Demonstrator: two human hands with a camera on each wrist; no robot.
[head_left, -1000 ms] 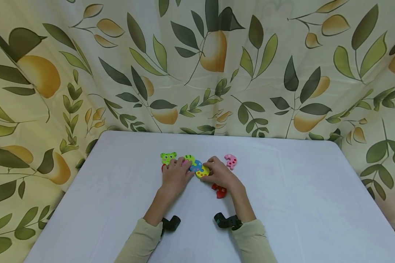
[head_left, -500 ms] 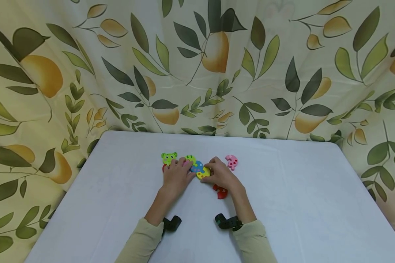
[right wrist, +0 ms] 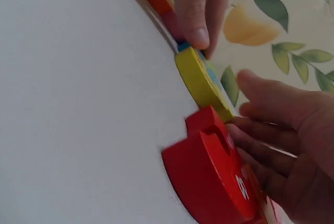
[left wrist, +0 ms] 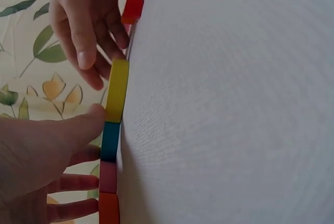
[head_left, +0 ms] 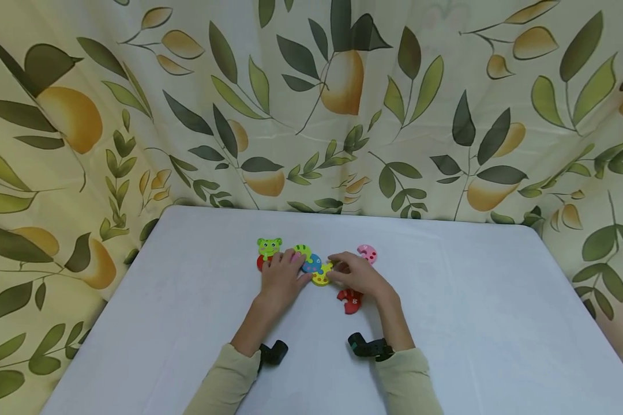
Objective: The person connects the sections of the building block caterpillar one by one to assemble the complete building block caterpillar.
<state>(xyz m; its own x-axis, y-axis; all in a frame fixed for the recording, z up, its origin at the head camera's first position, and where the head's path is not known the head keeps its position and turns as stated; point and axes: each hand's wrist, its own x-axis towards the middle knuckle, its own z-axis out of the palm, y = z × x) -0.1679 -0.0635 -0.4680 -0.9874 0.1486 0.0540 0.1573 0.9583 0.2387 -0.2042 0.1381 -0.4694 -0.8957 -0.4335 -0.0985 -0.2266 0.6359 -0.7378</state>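
Note:
A row of flat, coloured puzzle pieces lies on the white table. My left hand [head_left: 280,279] rests on the row with fingers extended, hiding part of it. A green animal-face piece [head_left: 269,246] and a red piece [head_left: 261,263] show left of that hand; a green striped piece [head_left: 303,250] and a blue piece [head_left: 311,264] show to its right. Joined to the blue one is a yellow spotted piece [head_left: 320,279], also at the left thumb in the left wrist view. My right hand [head_left: 362,276] hovers beside the yellow piece, thumb and fingers parted, holding nothing.
Behind the right hand lies a pink spotted piece [head_left: 368,252], partly covered by it. A red numbered piece [head_left: 351,302] sits just below that hand. A leaf-and-fruit patterned curtain [head_left: 311,115] hangs along the table's back edge.
My right hand has let go of the yellow piece and moved slightly right, its thumb and fingers spreading. The left hand stays on the row.

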